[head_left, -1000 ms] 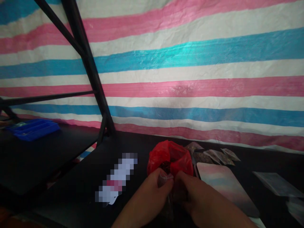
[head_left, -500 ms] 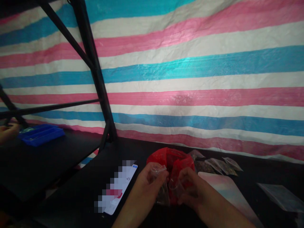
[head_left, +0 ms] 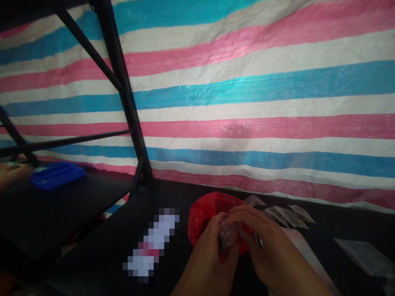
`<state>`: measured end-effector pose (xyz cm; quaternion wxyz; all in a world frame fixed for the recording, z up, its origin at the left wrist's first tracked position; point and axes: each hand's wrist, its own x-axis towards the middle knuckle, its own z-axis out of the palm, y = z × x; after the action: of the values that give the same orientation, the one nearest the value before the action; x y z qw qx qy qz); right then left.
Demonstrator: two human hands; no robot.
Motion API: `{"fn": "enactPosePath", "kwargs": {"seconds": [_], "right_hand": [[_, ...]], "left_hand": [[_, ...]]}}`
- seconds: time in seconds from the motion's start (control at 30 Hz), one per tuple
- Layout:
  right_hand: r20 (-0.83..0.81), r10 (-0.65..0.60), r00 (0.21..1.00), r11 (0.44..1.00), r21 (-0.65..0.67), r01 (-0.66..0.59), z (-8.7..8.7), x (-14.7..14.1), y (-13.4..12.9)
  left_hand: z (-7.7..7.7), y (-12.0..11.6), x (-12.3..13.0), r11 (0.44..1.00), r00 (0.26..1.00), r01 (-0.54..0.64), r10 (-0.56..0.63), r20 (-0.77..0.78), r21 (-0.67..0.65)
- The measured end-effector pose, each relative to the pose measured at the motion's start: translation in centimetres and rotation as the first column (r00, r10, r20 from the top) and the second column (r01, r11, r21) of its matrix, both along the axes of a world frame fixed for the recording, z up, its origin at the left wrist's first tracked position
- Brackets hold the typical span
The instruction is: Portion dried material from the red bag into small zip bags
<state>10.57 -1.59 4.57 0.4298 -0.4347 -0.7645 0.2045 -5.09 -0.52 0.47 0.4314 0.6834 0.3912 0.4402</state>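
My left hand (head_left: pixel 212 250) is closed around a small clear plastic bag (head_left: pixel 227 233); its contents are hard to make out. Over the same bag's top, my right hand (head_left: pixel 262 236) curls its fingers and grips the clear plastic. Both hands meet just in front of an open red plastic bag (head_left: pixel 199 211), which they partly cover. Behind my right hand lie several small filled clear packets (head_left: pixel 285 216).
A phone (head_left: pixel 154 244), its screen pixelated, lies left of my hands. Under my right arm is a pale board (head_left: pixel 304 246); flat clear bags (head_left: pixel 365 255) lie farther right. Another person's hand (head_left: pixel 14 174) is near a blue tray (head_left: pixel 58 176), beyond a black frame (head_left: pixel 129 107).
My hands have come together. My right hand, earlier apart with clear plastic in its fingers, now reaches over the bag in my left. The other person's hand shifted slightly right.
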Motion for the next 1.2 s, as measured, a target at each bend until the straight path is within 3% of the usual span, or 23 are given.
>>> {"fn": "enactPosePath", "kwargs": {"seconds": [0.23, 0.37, 0.47, 0.67, 0.8, 0.93, 1.07, 1.2], "right_hand": [[0.043, 0.049, 0.998, 0.994, 0.09, -0.053, -0.4, -0.7, 0.2], [-0.034, -0.084, 0.996, 0.987, 0.136, 0.088, -0.8, -0.9, 0.9], [-0.068, -0.193, 0.979, 0.975, 0.102, 0.2, -2.0, -0.9, 2.4], [0.243, -0.134, 0.961, 0.991, 0.014, 0.134, -4.5, -0.7, 4.2], [0.334, -0.143, 0.932, 0.988, -0.006, 0.154, -4.4, 0.5, 3.6], [0.474, -0.146, 0.868, 0.976, -0.075, 0.205, -3.4, 1.6, 3.0], [0.518, -0.154, 0.841, 0.969, -0.087, 0.231, -3.1, 1.0, 3.4], [0.492, -0.172, 0.853, 0.969, -0.071, 0.236, -3.9, -0.3, 4.5]], "left_hand": [[-1.0, 0.5, 0.0, 0.996, 0.985, -0.073, 0.081, 0.153, -0.058], [-1.2, 0.2, -0.7, 0.994, 0.981, -0.102, 0.105, 0.164, -0.03], [-1.5, 0.3, -1.1, 0.981, 0.97, -0.19, 0.192, 0.151, -0.027], [-1.9, 0.7, -2.4, 0.953, 0.949, -0.303, 0.301, 0.091, 0.007], [-1.8, 1.1, -3.2, 0.949, 0.949, -0.317, 0.317, -0.001, 0.006], [-1.1, 1.4, -3.3, 0.925, 0.925, -0.378, 0.379, 0.029, -0.048], [0.6, 0.5, -3.4, 0.879, 0.877, -0.474, 0.476, 0.059, -0.048], [1.3, -0.4, -3.6, 0.83, 0.826, -0.548, 0.517, -0.225, -0.103]]}}
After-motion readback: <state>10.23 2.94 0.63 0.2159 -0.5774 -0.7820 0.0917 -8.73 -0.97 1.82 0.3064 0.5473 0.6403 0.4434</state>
